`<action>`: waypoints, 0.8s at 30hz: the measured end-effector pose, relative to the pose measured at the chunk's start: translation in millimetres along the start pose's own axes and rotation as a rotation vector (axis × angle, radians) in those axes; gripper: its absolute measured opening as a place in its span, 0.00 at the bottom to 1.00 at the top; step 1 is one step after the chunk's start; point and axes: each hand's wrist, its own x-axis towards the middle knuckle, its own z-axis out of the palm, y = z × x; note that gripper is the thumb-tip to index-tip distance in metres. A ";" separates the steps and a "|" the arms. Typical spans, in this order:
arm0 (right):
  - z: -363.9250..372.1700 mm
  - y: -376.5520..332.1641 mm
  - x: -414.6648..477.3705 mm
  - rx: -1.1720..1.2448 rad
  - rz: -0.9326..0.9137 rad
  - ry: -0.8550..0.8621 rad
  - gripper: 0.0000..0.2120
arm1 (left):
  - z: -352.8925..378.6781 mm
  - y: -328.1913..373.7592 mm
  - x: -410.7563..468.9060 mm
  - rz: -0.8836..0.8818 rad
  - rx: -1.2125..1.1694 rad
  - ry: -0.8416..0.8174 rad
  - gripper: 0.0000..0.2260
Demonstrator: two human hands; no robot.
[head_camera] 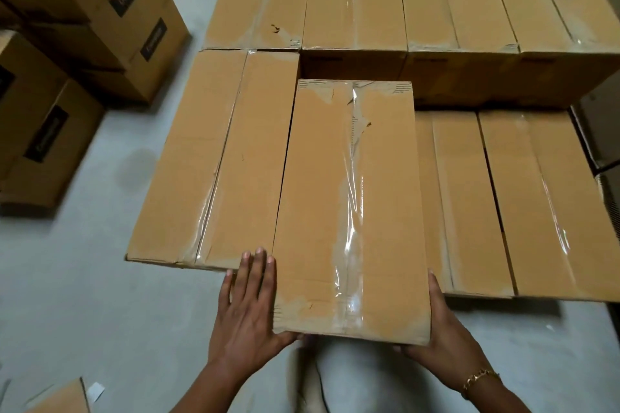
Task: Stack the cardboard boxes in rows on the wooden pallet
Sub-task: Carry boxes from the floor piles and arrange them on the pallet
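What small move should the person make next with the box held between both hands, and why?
Probably slide the held box forward until its near end lines up with the row. That end sticks out toward the person past the neighbouring box on its left, while the left hand and right hand press its sides.

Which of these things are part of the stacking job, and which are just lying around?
In the job: held box, left hand, right hand, stacked boxes.
Lying about: labelled boxes on the left, paper scrap on the floor.
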 end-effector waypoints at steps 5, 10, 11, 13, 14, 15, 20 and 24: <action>-10.9 -8.1 15.6 -0.049 -0.009 0.020 0.69 | -1.2 -7.4 23.1 0.047 0.010 -0.031 0.56; -16.3 -13.1 29.1 -0.033 -0.013 0.042 0.68 | -6.9 -10.2 40.8 0.036 0.008 -0.058 0.58; -17.3 -14.0 31.2 -0.033 -0.006 0.046 0.68 | -8.9 -10.2 44.1 0.033 0.015 -0.064 0.59; -18.8 -16.0 36.5 -0.036 -0.003 0.050 0.69 | -11.4 -10.7 50.8 0.026 0.034 -0.069 0.60; -19.7 -16.6 39.2 -0.037 -0.004 0.048 0.69 | -12.8 -11.1 54.0 0.021 0.042 -0.070 0.60; -20.4 -16.8 42.2 -0.038 -0.005 0.046 0.69 | -13.4 -11.5 57.3 0.018 0.046 -0.069 0.60; -24.4 -15.9 54.6 -0.025 -0.011 0.027 0.69 | -14.6 -14.0 68.7 0.005 0.048 -0.047 0.60; -27.2 -17.1 61.5 -0.024 -0.003 0.031 0.69 | -16.0 -15.6 75.2 -0.010 0.030 -0.029 0.61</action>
